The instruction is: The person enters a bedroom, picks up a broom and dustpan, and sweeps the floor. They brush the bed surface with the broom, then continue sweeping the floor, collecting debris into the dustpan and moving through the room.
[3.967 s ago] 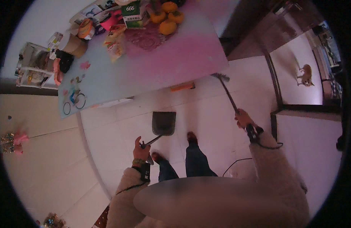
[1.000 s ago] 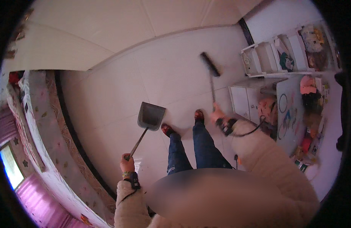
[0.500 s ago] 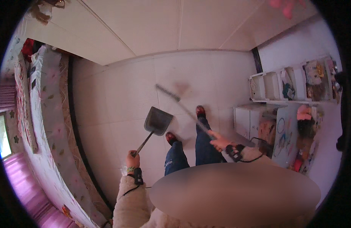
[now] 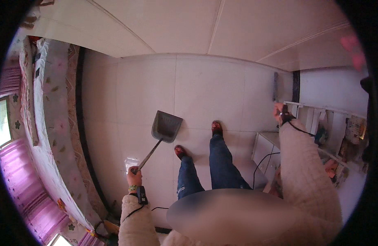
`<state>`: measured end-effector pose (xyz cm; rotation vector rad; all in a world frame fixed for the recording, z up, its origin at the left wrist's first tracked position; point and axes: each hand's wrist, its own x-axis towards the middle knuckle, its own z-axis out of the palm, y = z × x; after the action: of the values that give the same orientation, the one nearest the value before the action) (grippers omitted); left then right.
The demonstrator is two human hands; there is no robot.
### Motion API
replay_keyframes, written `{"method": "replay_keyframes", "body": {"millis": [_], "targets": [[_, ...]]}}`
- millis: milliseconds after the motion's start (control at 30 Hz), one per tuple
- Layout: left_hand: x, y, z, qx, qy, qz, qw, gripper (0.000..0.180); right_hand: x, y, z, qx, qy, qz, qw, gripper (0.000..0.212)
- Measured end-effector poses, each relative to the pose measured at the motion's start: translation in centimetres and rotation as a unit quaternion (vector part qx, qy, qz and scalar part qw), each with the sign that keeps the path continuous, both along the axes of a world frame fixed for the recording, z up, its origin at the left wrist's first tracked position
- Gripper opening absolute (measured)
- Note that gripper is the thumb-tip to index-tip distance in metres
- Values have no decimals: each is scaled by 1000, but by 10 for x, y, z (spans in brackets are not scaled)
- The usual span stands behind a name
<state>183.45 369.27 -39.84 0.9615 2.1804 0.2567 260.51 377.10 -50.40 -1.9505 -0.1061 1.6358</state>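
Note:
My left hand (image 4: 134,177) is closed round the handle of a grey dustpan (image 4: 167,128). The pan rests on or just above the pale tiles, to the left of my feet. Out at the far right, my right hand (image 4: 278,111) is closed on the handle of a broom, beside a white shelf unit. The broom's narrow grey head (image 4: 275,87) is down by the floor near the far right corner. Most of its handle is hidden from this angle by my hand and sleeve.
Along the left runs a bed with a floral cover (image 4: 60,94). Pale cabinet doors (image 4: 176,28) line the far side. White shelves (image 4: 307,117) and a low white cabinet (image 4: 262,149) stand right. My red shoes (image 4: 216,126) are on the tiles (image 4: 209,90).
My right hand has swung the broom far to the right, from mid-floor to the corner by the shelves. My left hand and the dustpan have shifted slightly left.

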Motion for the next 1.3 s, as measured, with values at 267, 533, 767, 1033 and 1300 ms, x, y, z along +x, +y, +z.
{"method": "replay_keyframes", "body": {"millis": [267, 533, 767, 1033, 1300], "targets": [[-11, -1, -8, -13, 25, -27, 999, 17, -289, 51, 47, -117, -120, 245, 955, 81], [4, 6, 18, -18, 29, -50, 998, 19, -429, 2, 21, 24, -51, 521, 852, 80], [6, 6, 19, -27, 29, -46, 998, 22, -442, -66, 143, -171, 111, 479, 854, 71], [-42, -43, 23, 11, -8, 74, 997, 19, -412, 42, 141, -55, -79, 402, 910, 64], [-95, -120, 35, -3, 38, 122, 992, 22, -492, 72, 24, 219, 220, 486, 817, 64]]}}
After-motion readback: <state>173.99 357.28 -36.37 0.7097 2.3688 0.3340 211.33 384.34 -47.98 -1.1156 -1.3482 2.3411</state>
